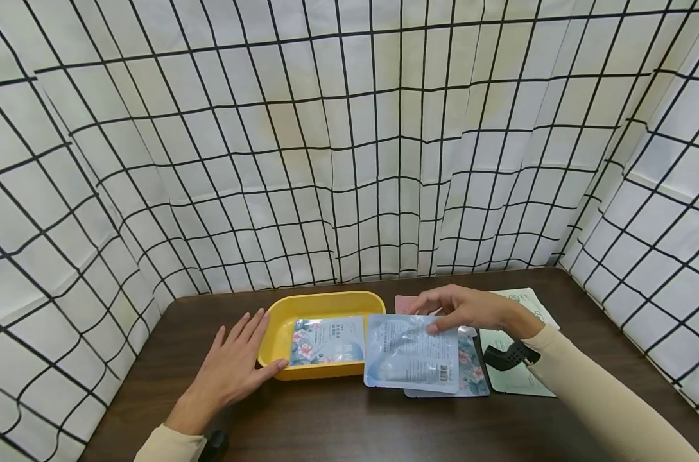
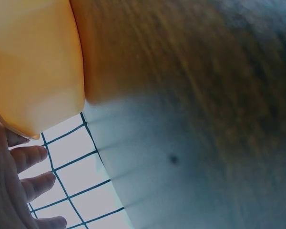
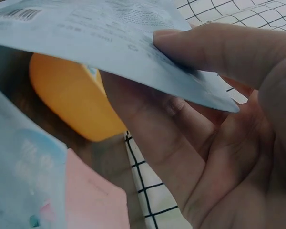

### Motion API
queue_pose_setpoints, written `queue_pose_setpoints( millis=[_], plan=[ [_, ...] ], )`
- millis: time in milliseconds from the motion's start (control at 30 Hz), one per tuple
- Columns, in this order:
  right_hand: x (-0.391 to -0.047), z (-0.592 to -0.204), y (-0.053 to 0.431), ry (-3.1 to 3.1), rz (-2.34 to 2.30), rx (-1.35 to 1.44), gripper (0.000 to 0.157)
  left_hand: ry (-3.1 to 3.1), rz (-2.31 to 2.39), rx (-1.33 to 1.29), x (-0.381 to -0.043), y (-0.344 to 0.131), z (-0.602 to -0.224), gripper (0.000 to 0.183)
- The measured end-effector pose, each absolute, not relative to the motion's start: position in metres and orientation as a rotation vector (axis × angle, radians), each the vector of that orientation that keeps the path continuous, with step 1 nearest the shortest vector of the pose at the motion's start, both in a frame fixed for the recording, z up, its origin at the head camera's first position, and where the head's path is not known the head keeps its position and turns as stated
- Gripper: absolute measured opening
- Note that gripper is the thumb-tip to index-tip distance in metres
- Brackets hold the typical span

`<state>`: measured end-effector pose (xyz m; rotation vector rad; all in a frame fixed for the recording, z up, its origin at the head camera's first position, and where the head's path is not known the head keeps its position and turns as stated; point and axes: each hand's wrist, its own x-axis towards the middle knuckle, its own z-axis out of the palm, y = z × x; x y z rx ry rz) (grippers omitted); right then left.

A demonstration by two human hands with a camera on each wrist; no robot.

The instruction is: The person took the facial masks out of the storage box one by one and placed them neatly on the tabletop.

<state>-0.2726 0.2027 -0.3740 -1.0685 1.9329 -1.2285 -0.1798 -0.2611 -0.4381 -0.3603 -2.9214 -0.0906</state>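
My right hand (image 1: 461,308) pinches a light blue sachet (image 1: 409,356), thumb on its printed face and fingers beneath, as the right wrist view shows. The sachet is raised beside the right end of a yellow tray (image 1: 320,371), overlapping a flowered blue sachet (image 1: 473,375) on the table. Inside the tray lies another flowered blue sachet (image 1: 327,340), face up. My left hand (image 1: 233,359) rests against the tray's left end with its fingers spread and straight; in the left wrist view the fingers (image 2: 35,186) show beside the tray wall (image 2: 38,71).
Right of the tray, a pink sachet (image 1: 404,304) lies partly hidden behind the right hand. Pale green sachets (image 1: 517,378) lie farther right, under the right wrist. A white grid-patterned curtain (image 1: 349,160) stands along the back and sides of the dark wooden table (image 1: 326,423).
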Motion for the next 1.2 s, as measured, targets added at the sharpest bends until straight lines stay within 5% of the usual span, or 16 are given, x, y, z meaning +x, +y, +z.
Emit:
queue_pose_setpoints(
  millis=[1200],
  plan=[
    [-0.214, -0.438, 0.255, 1.603, -1.33, -1.0, 0.038, -2.929, -0.112, -0.36, -0.18, -0.261, -0.438, 0.099]
  ],
)
